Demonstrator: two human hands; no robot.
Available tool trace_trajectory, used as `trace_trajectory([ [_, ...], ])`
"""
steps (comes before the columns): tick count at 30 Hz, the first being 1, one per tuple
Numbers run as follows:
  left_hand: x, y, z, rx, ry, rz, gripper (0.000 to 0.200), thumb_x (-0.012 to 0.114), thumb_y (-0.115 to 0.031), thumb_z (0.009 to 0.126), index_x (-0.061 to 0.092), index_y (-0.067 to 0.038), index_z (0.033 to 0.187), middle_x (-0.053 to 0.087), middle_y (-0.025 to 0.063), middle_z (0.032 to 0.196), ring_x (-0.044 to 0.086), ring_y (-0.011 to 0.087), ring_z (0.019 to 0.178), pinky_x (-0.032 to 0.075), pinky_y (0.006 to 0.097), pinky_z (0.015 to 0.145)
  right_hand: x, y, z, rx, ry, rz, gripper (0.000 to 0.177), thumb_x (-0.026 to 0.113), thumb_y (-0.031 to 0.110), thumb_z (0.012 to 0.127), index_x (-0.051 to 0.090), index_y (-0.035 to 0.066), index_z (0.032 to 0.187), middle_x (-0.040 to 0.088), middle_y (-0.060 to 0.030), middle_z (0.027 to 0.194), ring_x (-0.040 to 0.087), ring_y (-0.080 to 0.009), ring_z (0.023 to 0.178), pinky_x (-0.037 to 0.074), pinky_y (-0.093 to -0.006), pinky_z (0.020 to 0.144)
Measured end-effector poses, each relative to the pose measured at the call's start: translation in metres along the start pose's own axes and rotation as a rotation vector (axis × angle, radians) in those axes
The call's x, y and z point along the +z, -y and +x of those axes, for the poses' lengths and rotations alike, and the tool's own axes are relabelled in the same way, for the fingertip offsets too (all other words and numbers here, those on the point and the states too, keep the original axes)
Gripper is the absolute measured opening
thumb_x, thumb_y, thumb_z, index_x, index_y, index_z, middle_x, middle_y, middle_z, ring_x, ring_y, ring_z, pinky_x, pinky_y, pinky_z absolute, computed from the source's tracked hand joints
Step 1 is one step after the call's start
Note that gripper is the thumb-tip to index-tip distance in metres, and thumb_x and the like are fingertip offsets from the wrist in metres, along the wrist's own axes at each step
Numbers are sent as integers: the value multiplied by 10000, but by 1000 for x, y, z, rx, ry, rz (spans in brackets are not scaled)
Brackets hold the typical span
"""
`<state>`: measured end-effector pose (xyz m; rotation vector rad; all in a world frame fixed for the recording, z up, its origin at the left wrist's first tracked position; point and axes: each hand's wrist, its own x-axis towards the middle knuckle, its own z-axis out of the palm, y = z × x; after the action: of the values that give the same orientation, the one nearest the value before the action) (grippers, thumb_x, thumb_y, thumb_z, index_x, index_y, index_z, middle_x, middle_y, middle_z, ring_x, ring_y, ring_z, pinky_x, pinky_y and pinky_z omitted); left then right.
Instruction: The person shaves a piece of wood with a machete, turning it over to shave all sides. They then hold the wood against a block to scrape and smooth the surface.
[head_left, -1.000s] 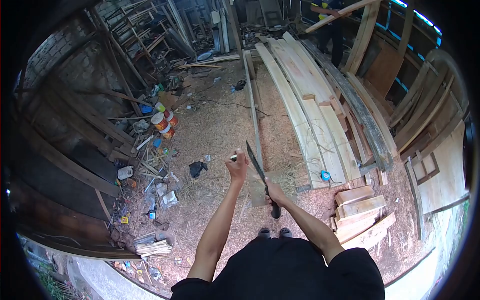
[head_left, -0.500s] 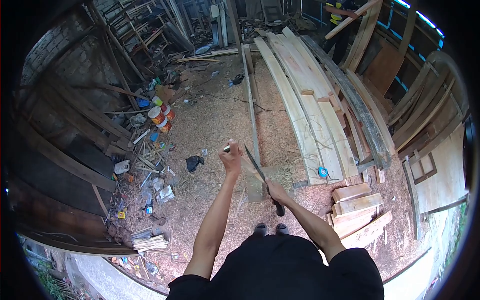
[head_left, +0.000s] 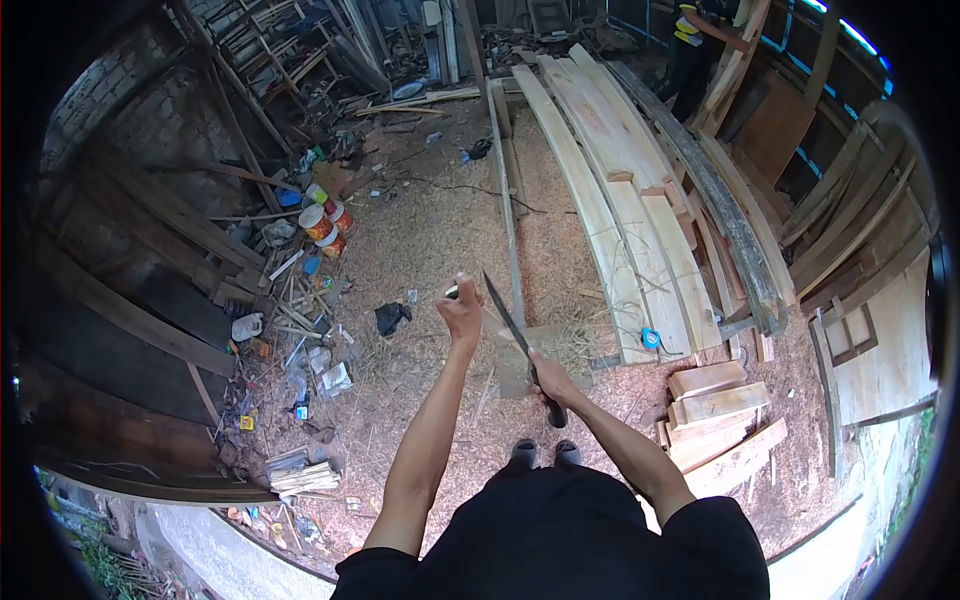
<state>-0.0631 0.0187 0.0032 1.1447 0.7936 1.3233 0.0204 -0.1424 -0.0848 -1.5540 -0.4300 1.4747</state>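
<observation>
My right hand (head_left: 555, 380) is closed round the dark handle of a long machete (head_left: 508, 315). Its blade points forward and slightly left. My left hand (head_left: 462, 312) is a fist in front of me, left of the blade, wrapped round a thin pale stick (head_left: 453, 292). One end of the stick shows at the top of the fist; its lower part runs toward the blade and is blurred. Below both hands, a flat grey-brown sheet (head_left: 515, 375) lies on the shavings-covered floor, with thin fibres beside it.
Long planks (head_left: 600, 190) lie to the right, with a blue tape measure (head_left: 651, 338) on them. Cut wood blocks (head_left: 715, 410) are stacked nearer. Paint cans (head_left: 318, 222), a black plastic bag (head_left: 391, 319) and scraps lie left. Another person (head_left: 690, 45) handles a board at back right.
My left fist has tilted and moved slightly, with the machete blade a little further forward and left. The person at the back has brought the board more upright.
</observation>
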Motion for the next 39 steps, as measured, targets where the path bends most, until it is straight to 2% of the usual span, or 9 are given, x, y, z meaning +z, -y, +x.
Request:
trace_trajectory([
  [8,3,0,-3,0,16,10,321,511,-250,852,412,-63,610,377,-18,530,372,80,444,325,247,412,7,12,-2,-228,-61,212,537,338,551,872,424,77,634,388,-9,450,356,-104,315,312,-249,306],
  [13,-5,9,-1,79,26,42,323,507,-259,860,420,-63,619,379,-18,528,370,74,440,325,243,411,-2,10,-4,79,45,-17,529,330,548,876,420,78,651,395,-13,459,365,-104,323,320,-253,308],
  [20,-10,6,0,34,-27,17,333,516,-283,857,422,-66,622,387,-14,534,387,74,440,332,242,403,3,1,-3,-217,-93,-8,529,337,529,881,441,69,642,405,-11,471,388,-103,330,344,-247,323],
  [27,-15,2,-2,37,-63,9,333,512,-268,851,415,-67,603,385,-7,528,388,75,441,341,252,401,-7,14,-10,-72,-12,-342,563,347,515,881,438,38,595,405,-25,444,446,-141,355,365,-271,337],
  [30,-17,1,-3,31,-66,-17,331,516,-263,845,415,-67,598,390,-3,528,390,77,442,343,253,401,1,18,-13,-164,-36,-481,582,353,510,879,448,19,581,412,-50,436,464,-178,358,378,-314,349],
  [32,-14,2,-6,36,-32,-33,331,518,-266,845,420,-65,602,396,-3,533,389,78,441,344,254,402,9,8,-4,-578,-201,-489,617,348,516,876,468,-5,568,445,-84,452,469,-202,354,380,-348,359],
  [33,-13,3,-8,34,-36,-30,331,518,-266,845,420,-65,602,396,-3,533,389,78,441,344,254,402,10,6,-4,-575,-196,-488,617,348,516,876,468,-5,568,445,-84,452,469,-202,354,380,-348,359],
  [35,-10,2,-11,46,-44,25,335,523,-275,848,427,-62,607,399,-2,531,385,77,440,340,252,403,12,7,-4,-91,-135,-352,649,346,521,874,497,-37,581,478,-114,475,496,-217,393,403,-375,427],
  [39,-15,8,-7,51,-56,-35,328,518,-266,851,432,-59,612,397,-4,524,376,75,436,333,252,403,10,12,-3,-149,-164,-527,654,343,514,873,519,-66,628,507,-162,507,531,-270,467,419,-414,514],
])
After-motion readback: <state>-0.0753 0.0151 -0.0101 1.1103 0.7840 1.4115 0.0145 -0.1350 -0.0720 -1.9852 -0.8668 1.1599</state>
